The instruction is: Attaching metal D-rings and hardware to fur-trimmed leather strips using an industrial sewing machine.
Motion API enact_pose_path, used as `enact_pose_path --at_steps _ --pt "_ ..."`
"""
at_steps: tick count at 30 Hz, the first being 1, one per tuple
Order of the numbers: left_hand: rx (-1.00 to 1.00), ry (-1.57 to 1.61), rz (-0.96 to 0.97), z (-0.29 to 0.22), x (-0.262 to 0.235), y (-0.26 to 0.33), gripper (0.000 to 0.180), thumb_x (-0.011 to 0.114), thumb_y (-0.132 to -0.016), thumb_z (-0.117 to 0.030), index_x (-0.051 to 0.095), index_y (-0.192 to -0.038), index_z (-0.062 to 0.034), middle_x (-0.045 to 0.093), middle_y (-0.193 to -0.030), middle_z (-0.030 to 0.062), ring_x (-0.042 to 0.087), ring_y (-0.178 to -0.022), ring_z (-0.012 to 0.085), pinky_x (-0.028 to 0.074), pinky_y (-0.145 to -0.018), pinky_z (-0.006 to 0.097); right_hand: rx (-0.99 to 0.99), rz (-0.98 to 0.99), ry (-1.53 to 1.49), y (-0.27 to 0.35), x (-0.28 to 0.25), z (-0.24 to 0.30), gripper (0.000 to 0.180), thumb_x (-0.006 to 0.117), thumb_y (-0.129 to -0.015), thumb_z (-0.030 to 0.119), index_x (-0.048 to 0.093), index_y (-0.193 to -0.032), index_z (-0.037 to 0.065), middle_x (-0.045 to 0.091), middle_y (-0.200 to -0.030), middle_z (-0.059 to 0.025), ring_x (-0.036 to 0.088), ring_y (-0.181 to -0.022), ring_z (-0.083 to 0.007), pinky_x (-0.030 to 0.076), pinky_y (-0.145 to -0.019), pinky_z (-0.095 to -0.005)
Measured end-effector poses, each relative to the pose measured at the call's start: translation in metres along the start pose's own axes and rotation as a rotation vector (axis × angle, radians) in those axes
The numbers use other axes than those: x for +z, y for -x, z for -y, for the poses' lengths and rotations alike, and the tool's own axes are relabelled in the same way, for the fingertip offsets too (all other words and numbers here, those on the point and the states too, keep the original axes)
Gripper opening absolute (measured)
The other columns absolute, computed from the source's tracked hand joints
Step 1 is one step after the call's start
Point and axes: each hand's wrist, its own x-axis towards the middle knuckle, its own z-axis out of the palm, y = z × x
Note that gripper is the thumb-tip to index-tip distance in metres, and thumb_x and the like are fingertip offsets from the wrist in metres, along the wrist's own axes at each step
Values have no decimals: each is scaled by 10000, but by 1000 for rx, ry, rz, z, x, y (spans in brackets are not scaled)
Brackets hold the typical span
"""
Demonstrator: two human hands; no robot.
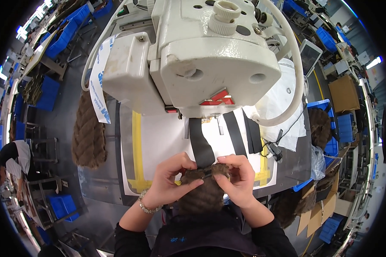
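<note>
A brown fur piece [201, 195] is stretched between my two hands at the near edge of the work table. My left hand [169, 179] is closed on its left upper edge, thumb across the fur. On the other side, my right hand [237, 180] pinches the right upper corner between thumb and fingers. A wide black band [200, 143] runs from under the sewing machine [218, 64] down to the fur's edge between my hands. Whether the band is joined to the fur I cannot tell. The machine head hides the needle area.
Yellow tape [137, 150] edges the white work surface [161, 137]. More black strips [235, 135] lie to the right, near a dark cable clip [274, 150]. A brown fur piece [89, 137] hangs at left. Blue bins [330, 147] and cardboard boxes [319, 212] stand at right.
</note>
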Motion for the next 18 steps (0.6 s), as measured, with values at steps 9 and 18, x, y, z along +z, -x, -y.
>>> enact_pose_path --at_steps 9,18 --pt "33 38 0 -1 1 0 243 784 -728 40 608 -881 -30 538 -815 15 482 -704 102 392 -608 236 -148 128 99 0 -9 -2 390 607 -768 -196 547 -1104 -8 596 -984 -130 609 -864 -180 510 -753 -279" --pt "-67 21 32 -6 0 2 232 753 -787 21 620 -974 -13 535 -824 13 506 -753 81 417 -656 229 10 113 -59 2 -6 7 396 594 -782 -152 500 -1136 -4 591 -990 -101 591 -877 -135 477 -770 -244"
